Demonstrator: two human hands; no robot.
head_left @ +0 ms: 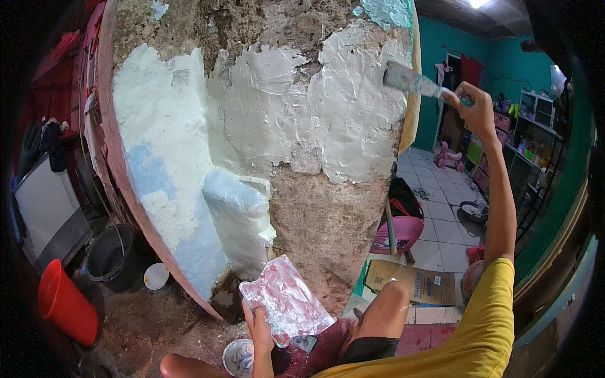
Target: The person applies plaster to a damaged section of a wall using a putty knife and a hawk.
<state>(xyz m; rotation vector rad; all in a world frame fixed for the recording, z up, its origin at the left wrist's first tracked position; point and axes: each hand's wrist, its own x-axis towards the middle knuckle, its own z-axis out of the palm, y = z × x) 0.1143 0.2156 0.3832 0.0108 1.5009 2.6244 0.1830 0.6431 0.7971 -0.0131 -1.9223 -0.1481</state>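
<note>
My right hand [474, 108] is raised at the upper right, fingers closed on the handle of a putty knife [406, 78]. Its smeared, broad blade lies over the right edge of the wall's white putty layer [359, 113]; whether it touches, I cannot tell. Low in the middle, my left hand [258, 327] grips the left edge of a reddish board [293, 296] coated with wet white putty. Below the putty layer, bare brown wall [324, 220] shows. On the left, the wall is painted white with light blue patches [150, 169].
Beside my left forearm stands a putty-smeared tub [238, 358]. A red bucket [66, 305], black bucket [112, 257] and white container [156, 276] are on the left floor. Flattened cardboard [435, 286] and a pink chair [398, 236] are at right, before a tiled room with shelves [535, 120].
</note>
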